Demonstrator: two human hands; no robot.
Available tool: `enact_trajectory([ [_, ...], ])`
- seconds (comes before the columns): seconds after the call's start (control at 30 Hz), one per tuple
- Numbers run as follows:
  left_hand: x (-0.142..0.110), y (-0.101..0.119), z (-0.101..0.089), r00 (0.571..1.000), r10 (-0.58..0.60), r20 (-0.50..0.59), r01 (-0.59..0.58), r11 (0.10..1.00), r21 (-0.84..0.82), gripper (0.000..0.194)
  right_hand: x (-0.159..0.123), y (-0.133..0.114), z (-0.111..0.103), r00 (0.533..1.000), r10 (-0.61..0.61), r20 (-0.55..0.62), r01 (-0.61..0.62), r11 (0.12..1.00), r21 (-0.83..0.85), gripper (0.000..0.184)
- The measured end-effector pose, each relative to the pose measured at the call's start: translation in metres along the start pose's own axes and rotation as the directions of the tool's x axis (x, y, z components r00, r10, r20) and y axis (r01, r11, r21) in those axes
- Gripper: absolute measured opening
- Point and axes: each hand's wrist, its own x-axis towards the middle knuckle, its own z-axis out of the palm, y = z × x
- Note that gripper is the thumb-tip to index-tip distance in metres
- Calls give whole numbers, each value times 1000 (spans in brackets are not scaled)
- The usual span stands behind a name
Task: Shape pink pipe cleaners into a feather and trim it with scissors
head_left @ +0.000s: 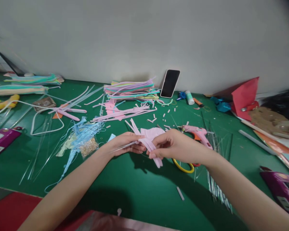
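A: Head view, hands first?
B: Left hand closed around the near side of a pale pink pipe-cleaner bundle, a thin clear rod angled out by the wrist; right hand pinching the bundle's folded strips, thumb against fingers
A: Bundle's position?
B: Held up over the green table, roughly midway between its back and front edges
A: Nearby?
B: Yellow-handled scissors under the right wrist, pink glue gun just beyond. Blue tassels and a bag of gold beads to the left
A: Back edge?
B: Phone leaning upright on the wall, stacked pastel pipe cleaners left of it, glue stick right
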Motion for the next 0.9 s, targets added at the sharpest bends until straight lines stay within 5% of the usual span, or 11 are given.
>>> enact_trajectory([
  [0.2,4,-3,-5,1000,19,7,-19,1000,-8,22,7,-12,3,993,-107,-59,106,994,-17,24],
  [0.9,3,-1,-6,999,0,-37,-4,996,-93,9,20,-22,-3,979,-164,-123,140,973,-181,22],
])
